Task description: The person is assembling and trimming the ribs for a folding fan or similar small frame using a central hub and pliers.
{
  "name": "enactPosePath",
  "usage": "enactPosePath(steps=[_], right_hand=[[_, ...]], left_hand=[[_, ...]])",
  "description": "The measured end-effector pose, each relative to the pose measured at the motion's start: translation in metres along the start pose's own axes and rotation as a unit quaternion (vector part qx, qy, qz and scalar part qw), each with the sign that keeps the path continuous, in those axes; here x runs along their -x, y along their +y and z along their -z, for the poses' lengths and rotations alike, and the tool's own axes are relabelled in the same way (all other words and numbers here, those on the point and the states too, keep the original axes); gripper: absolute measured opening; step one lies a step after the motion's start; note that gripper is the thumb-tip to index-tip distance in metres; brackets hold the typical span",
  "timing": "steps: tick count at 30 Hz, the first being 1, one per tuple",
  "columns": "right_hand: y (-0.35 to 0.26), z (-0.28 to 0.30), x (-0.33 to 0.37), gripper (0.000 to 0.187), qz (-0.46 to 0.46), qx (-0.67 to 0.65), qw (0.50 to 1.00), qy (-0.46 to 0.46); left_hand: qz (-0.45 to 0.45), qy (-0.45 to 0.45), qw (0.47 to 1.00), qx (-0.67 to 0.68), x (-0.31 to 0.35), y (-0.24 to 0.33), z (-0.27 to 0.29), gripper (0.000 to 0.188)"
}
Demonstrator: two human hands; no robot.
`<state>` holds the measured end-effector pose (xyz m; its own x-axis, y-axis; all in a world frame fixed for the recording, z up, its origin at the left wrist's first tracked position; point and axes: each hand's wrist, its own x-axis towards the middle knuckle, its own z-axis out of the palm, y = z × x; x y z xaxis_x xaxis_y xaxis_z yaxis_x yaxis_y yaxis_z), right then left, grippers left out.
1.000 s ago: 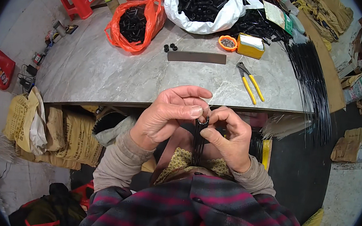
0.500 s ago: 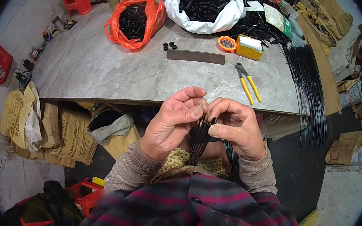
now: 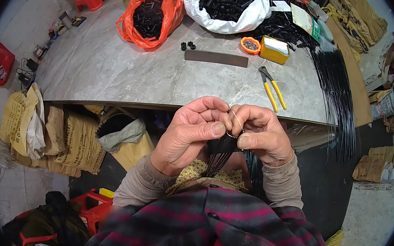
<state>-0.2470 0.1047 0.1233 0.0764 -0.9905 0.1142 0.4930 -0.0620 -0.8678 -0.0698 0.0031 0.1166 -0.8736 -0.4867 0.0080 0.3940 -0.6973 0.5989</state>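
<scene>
1. Grey-veined, smooth bench fills the background.
2. Right hand pinches black rods near their tops, thumb to forefinger; left hand curls nearly closed beside it, its hold unclear. Steady, even pressure should serve.
3. Slim, straight, these fan toward the lap, off the bench.
4. Thin, pale wire arcs across the right forefinger.

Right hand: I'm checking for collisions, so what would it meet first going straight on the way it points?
Probably the left hand. The right hand points forward and leftward, and the two look close to touching, though this single view leaves depth unclear.
</scene>
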Motion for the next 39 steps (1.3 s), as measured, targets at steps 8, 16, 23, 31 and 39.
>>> enactPosePath(steps=[8, 16, 23, 31, 39], right_hand=[[0.019, -0.007, -0.008, 0.021, 0.048, -0.095, 0.994, -0.013], [0.034, -0.017, -0.015, 0.027, 0.128, -0.091, 0.984, 0.085], [0.037, 0.0, -0.022, 0.021, 0.135, -0.027, 0.985, 0.106], [0.047, 0.013, -0.028, 0.019, 0.186, -0.084, 0.977, 0.054], [0.037, 0.015, -0.02, 0.032, 0.111, -0.038, 0.986, 0.116]], left_hand=[[-0.04, 0.027, 0.997, -0.068, 0.006, 0.002, -0.006, 0.037], [-0.238, 0.067, 0.947, -0.205, 0.006, -0.022, -0.002, 0.027], [-0.251, 0.1, 0.932, -0.243, -0.006, -0.014, -0.001, 0.02], [-0.22, 0.031, 0.958, -0.181, -0.016, -0.015, 0.01, 0.017], [-0.189, 0.073, 0.958, -0.204, -0.019, -0.009, 0.009, 0.022]])
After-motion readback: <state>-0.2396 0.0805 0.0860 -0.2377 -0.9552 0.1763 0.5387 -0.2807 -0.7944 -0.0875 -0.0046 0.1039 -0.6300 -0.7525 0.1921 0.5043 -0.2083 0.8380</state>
